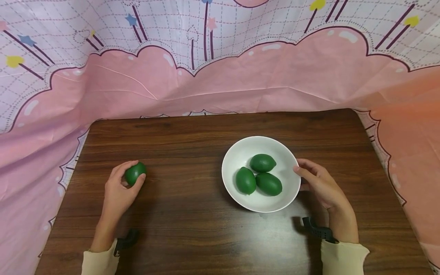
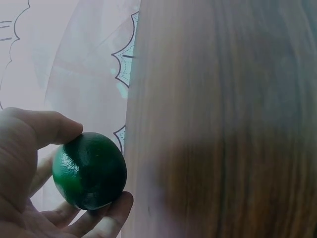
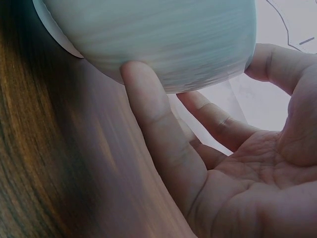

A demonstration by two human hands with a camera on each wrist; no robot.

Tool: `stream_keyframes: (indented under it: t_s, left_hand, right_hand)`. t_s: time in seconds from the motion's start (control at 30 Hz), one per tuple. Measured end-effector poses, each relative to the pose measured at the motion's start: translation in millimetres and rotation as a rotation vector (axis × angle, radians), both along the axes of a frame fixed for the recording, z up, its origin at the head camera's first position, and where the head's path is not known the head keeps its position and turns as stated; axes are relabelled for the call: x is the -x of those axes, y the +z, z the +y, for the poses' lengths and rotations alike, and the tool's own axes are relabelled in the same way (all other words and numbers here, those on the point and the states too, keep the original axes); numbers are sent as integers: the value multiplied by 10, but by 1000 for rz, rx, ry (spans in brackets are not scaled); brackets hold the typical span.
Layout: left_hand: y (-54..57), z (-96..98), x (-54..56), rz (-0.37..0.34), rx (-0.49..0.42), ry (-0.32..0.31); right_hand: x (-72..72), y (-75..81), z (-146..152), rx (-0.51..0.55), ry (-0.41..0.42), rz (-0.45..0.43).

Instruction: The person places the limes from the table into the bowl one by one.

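Note:
On the left, my left hand (image 1: 118, 187) holds a green lime (image 1: 135, 173) between thumb and fingers. In the left wrist view the lime (image 2: 90, 171) shows round and glossy in the fingers. My right hand (image 1: 321, 183) grips the right side of a white bowl (image 1: 229, 187), its thumb at the rim. In the right wrist view, fingertips (image 3: 138, 74) of that hand lie against the bowl's outer wall (image 3: 178, 39). Inside the bowl, three limes lie together: one at the back (image 1: 262, 163), one at the left (image 1: 245, 180) and one at the front right (image 1: 269, 184).
Both hands are over a dark brown wooden table (image 1: 185, 214). A pink and white patterned cloth (image 1: 220, 84) hangs behind the table and along its sides. Each wrist wears a black strap (image 1: 317, 231), below which light sleeves (image 1: 343, 259) begin.

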State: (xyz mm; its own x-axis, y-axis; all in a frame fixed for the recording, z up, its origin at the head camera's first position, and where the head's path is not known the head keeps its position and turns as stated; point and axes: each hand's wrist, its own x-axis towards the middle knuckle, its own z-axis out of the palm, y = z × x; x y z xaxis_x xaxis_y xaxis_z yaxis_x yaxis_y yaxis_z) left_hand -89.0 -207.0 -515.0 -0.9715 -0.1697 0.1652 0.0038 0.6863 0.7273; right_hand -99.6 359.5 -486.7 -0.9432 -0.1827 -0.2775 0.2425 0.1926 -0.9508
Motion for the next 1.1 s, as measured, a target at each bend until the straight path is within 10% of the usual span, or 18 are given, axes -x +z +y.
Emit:
stream_keyframes:
  t_s: [1.1]
  left_hand:
    - [85,236,-16,16,-90,-42]
  right_hand:
    - [-2,-7,12,-20,4,6]
